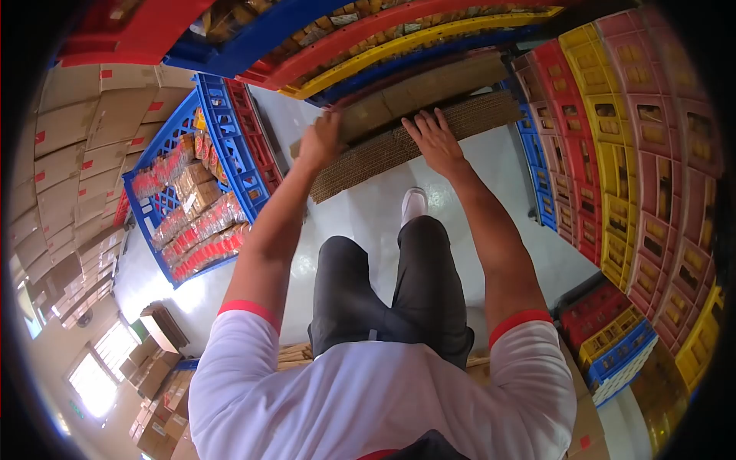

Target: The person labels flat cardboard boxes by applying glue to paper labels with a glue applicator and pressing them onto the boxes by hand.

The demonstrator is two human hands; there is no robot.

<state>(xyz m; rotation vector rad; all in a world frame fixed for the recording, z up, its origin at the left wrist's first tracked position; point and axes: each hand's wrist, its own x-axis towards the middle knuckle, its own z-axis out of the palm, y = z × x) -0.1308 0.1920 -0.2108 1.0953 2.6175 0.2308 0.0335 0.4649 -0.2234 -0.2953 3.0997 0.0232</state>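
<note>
A stack of flattened cardboard boxes [366,165] lies in front of me, its corrugated edges facing my body. A folded brown cardboard sheet [376,107] rests along the far side of the stack. My left hand [322,139] is closed at the left end of that sheet, with its fingers curled over the cardboard; part of the grip is hidden. My right hand [437,144] lies on the near part of the stack, fingers stretched out and slightly apart, touching the cardboard edges.
Red, blue and yellow crates [429,37] are stacked just beyond the cardboard. On the left stands a blue crate [244,172] holding packets with red labels. Cartons [69,146] are piled behind it. Tall crate stacks [613,130] line the right side.
</note>
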